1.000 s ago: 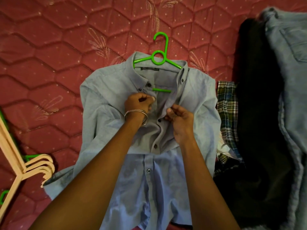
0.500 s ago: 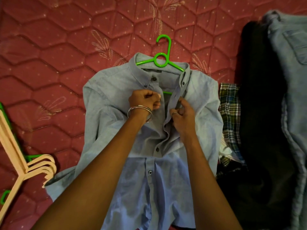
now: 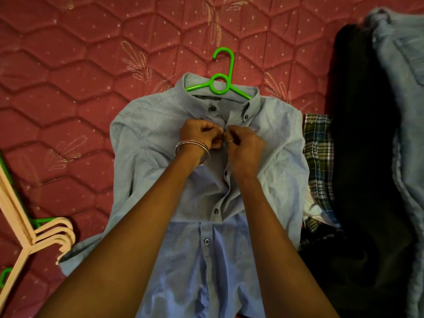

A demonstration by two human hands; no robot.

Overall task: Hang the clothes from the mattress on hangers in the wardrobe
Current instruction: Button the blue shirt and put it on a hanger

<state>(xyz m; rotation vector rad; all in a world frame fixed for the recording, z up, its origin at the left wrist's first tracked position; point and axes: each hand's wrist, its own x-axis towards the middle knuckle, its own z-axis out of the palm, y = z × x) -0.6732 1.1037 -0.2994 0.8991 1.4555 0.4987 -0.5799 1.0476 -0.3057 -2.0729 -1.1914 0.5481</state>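
A light blue shirt (image 3: 146,143) lies flat on the red quilted mattress (image 3: 68,88) with a green hanger (image 3: 220,84) inside its collar. The left hand (image 3: 199,134) and right hand (image 3: 245,143) meet just below the collar, each pinching one edge of the shirt front. Dark clothes (image 3: 358,157) are piled to the right, and cream hangers (image 3: 34,237) lie at the near left.

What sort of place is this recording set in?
Probably a bedroom: a quilted red mattress fills the view, with clothes on it, a blue shirt on a green hanger, and spare hangers.
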